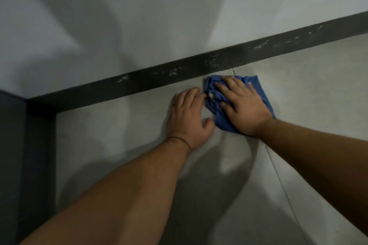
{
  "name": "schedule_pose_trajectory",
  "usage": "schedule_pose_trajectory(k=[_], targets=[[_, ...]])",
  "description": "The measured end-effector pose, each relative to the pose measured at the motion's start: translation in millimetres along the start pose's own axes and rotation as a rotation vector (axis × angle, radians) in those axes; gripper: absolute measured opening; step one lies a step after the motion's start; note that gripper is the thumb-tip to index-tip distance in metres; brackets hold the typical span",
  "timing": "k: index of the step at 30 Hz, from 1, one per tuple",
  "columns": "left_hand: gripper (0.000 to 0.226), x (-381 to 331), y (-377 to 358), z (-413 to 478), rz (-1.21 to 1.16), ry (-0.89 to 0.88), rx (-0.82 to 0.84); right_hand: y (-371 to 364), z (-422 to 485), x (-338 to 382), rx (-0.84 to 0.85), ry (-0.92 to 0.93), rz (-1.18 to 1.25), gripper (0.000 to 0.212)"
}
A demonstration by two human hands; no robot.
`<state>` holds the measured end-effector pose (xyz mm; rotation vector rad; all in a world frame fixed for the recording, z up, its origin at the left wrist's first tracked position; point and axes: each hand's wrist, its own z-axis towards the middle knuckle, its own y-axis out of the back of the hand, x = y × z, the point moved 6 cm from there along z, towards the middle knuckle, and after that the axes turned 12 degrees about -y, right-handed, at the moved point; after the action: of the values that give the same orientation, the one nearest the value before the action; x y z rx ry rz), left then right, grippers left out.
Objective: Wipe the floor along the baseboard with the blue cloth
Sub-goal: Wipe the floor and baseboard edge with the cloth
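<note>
Where baseboard point(179, 73) meets floor, blue cloth point(221, 119) under right hand point(242, 108)

blue cloth point(220, 119): soft woven fabric, matt, lying crumpled in folds
floor point(119, 135): smooth grey tile, showing a faint sheen
baseboard point(179, 69): dark, matt, carrying pale scuffs and dusty smears
wall point(139, 16): pale, smooth, matt, looking painted

Pale grey wall point(139, 16), plain and matte, filling the upper half of the view. Crossed by soft, fan-shaped shadows, darkest near its middle, brighter patches on either side. A few faint pale scratches high up. Against the wall's lower left end, a dark grey upright panel point(12, 155), flat-faced, running down out of view.
</note>
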<state>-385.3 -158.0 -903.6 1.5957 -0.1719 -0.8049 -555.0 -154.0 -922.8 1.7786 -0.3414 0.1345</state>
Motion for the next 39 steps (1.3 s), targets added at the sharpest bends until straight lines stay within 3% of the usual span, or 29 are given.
schedule_pose_trajectory(k=[7, 14, 21, 26, 28, 31, 33, 36, 39], targets=[[0.063, 81, 43, -82, 0.065, 0.208, -0.182, 18, 1, -42, -0.077, -0.131, -0.008, 0.067], [0.069, 94, 37, -104, 0.061, 0.240, -0.087, 1, 19, 4, -0.093, -0.330, -0.088, 0.067], [0.071, 94, 37, -102, 0.087, 0.255, -0.076, -42, 13, 133, -0.025, -0.051, -0.119, 0.067], [0.069, 94, 38, -101, 0.097, 0.260, -0.078, -32, 4, 140, 0.030, 0.211, -0.067, 0.060], [0.068, 94, 37, -102, 0.086, 0.256, -0.096, -20, 0, 122, -0.023, 0.193, 0.040, 0.054], [0.069, 97, 36, -102, 0.087, 0.254, -0.110, -3, -2, 89, -0.237, -0.044, 0.188, 0.042], [0.069, 98, 34, -103, 0.091, 0.255, -0.102, -1, -3, 82, -0.285, -0.141, 0.180, 0.038], [0.070, 98, 33, -102, 0.071, 0.249, -0.103, -1, 3, 94, -0.235, -0.092, 0.154, 0.031], [0.071, 100, 32, -101, 0.063, 0.258, -0.111, -7, 8, 132, -0.083, 0.109, 0.227, 0.026]])
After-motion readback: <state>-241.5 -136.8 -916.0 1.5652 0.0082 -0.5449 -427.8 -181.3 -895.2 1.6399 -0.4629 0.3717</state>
